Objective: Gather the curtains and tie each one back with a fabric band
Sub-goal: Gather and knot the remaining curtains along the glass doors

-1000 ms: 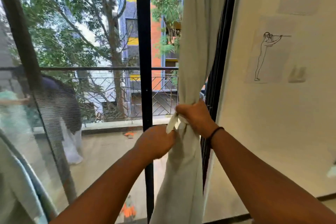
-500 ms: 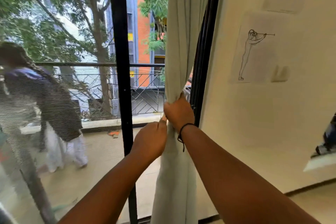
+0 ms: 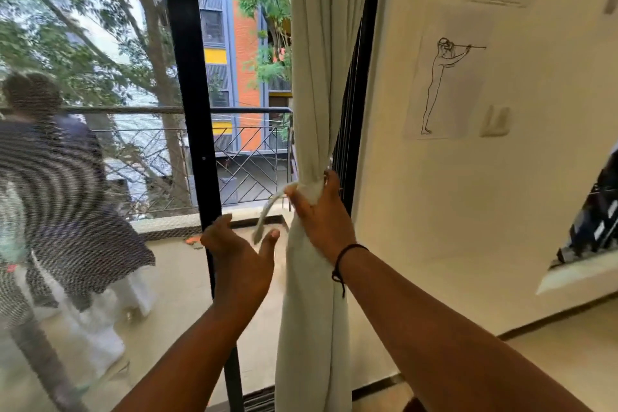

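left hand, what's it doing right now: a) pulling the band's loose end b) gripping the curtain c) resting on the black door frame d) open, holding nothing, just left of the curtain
d: the left hand has spread fingers holding nothing, while the right hand grips the banded curtain.

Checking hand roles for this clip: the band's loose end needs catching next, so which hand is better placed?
Left. The left hand is open beside the band's dangling end, while the right hand grips the gathered curtain at the band and probably shouldn't let go.
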